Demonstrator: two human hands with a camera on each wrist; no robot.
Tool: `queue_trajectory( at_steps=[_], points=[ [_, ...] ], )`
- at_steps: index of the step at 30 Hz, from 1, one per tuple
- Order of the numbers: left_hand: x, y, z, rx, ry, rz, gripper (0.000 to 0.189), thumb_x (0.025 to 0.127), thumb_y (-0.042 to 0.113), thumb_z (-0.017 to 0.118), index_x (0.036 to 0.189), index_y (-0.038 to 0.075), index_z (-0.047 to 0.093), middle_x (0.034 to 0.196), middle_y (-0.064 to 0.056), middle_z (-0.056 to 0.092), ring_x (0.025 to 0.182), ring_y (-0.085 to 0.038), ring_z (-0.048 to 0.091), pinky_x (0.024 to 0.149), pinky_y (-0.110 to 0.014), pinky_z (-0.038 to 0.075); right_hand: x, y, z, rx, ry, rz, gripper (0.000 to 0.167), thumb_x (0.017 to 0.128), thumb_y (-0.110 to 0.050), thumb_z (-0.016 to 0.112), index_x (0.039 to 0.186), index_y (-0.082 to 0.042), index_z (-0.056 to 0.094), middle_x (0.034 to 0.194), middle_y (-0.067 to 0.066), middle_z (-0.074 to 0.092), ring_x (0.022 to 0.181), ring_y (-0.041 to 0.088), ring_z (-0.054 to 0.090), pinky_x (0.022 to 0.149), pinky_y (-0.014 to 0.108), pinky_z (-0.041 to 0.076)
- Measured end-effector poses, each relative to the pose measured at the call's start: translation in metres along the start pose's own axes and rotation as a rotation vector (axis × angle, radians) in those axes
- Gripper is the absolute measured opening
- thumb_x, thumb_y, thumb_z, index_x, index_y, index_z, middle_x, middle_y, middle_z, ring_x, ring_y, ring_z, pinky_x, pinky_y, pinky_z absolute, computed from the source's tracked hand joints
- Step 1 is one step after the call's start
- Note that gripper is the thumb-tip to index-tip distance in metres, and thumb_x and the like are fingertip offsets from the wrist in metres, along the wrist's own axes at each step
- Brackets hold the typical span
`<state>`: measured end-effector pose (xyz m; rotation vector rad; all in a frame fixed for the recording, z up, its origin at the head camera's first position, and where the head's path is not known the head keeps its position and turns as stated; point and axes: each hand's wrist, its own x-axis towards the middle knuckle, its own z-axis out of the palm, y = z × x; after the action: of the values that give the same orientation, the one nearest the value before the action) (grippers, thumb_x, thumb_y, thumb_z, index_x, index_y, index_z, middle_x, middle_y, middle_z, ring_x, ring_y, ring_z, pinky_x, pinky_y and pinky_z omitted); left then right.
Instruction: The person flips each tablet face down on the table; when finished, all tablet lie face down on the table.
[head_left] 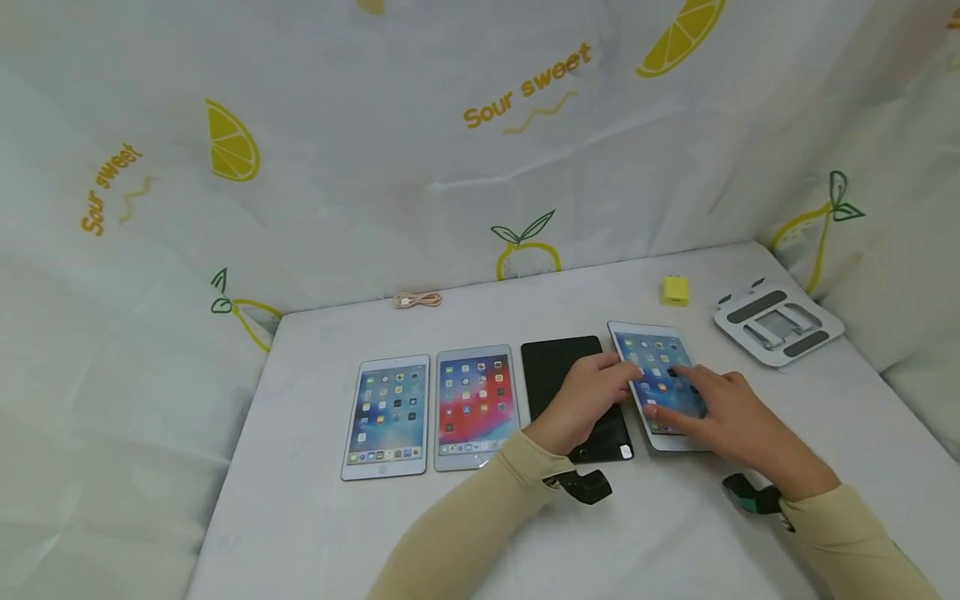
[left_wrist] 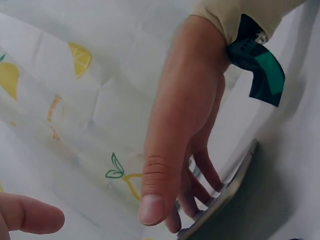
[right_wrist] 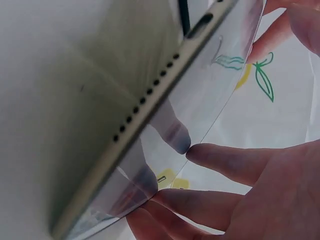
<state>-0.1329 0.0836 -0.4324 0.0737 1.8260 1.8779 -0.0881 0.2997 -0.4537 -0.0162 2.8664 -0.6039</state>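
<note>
Under both hands lies a white-framed tablet with its screen lit and app icons showing. My left hand is at its left edge, a fingertip reaching over the side of the screen. My right hand spreads over the right half, thumb and forefinger over the icons. In the left wrist view the right hand has its fingertips on the tablet and its thumb apart. From the right wrist, fingertips of the right hand meet their reflections in the glossy screen, above the tablet's speaker-hole edge.
A black tablet lies face down under the left forearm. Further left are two lit tablets, one with a red-blue screen, one blue. Behind sit a coiled cable and yellow charger. A folding stand lies right.
</note>
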Motion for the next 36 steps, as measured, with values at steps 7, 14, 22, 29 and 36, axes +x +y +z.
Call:
queue_trajectory(
  at_steps=[7, 14, 22, 29, 36],
  points=[
    [0.001, 0.004, -0.009, -0.068, -0.060, -0.004, 0.042, 0.104, 0.025, 0.066, 0.135, -0.004, 0.070, 0.122, 0.000, 0.073, 0.108, -0.015, 0.069, 0.114, -0.044, 0.056, -0.001, -0.006, -0.003, 0.051, -0.021, -0.021, 0.105, 0.097, -0.072, 0.063, 0.160, 0.008, 0.040, 0.148, 0.042, 0.054, 0.123, 0.057, 0.049, 0.091, 0.068, 0.055],
    [0.000, 0.007, -0.011, -0.060, -0.057, 0.016, 0.042, 0.105, 0.023, 0.065, 0.137, -0.002, 0.070, 0.122, 0.000, 0.076, 0.104, -0.012, 0.069, 0.114, -0.046, 0.056, 0.001, -0.015, -0.004, 0.070, -0.051, -0.006, 0.111, 0.097, -0.076, 0.061, 0.162, 0.010, 0.035, 0.145, 0.042, 0.056, 0.121, 0.054, 0.052, 0.088, 0.061, 0.058],
    [-0.004, 0.011, -0.013, -0.099, -0.081, 0.028, 0.047, 0.107, 0.022, 0.062, 0.147, -0.002, 0.061, 0.137, -0.011, 0.070, 0.108, -0.012, 0.066, 0.114, -0.047, 0.056, 0.004, -0.020, -0.007, 0.089, -0.098, 0.005, 0.110, 0.099, -0.075, 0.056, 0.164, 0.010, 0.031, 0.139, 0.043, 0.056, 0.116, 0.049, 0.059, 0.086, 0.058, 0.060],
    [-0.005, 0.013, -0.012, -0.092, -0.060, 0.065, 0.049, 0.106, 0.022, 0.063, 0.150, 0.000, 0.060, 0.129, -0.008, 0.073, 0.101, -0.010, 0.067, 0.109, -0.047, 0.060, 0.004, -0.021, -0.010, 0.170, -0.120, -0.010, 0.100, 0.104, -0.067, 0.055, 0.165, 0.008, 0.028, 0.140, 0.043, 0.055, 0.113, 0.044, 0.065, 0.089, 0.059, 0.061],
    [-0.007, 0.016, -0.012, -0.087, -0.064, 0.077, 0.052, 0.106, 0.023, 0.063, 0.152, 0.000, 0.057, 0.131, -0.014, 0.072, 0.100, -0.010, 0.068, 0.109, -0.051, 0.059, 0.002, -0.022, -0.012, 0.238, -0.155, -0.019, 0.095, 0.107, -0.065, 0.053, 0.168, 0.002, 0.026, 0.154, 0.041, 0.050, 0.133, 0.055, 0.061, 0.097, 0.064, 0.059]
  ],
)
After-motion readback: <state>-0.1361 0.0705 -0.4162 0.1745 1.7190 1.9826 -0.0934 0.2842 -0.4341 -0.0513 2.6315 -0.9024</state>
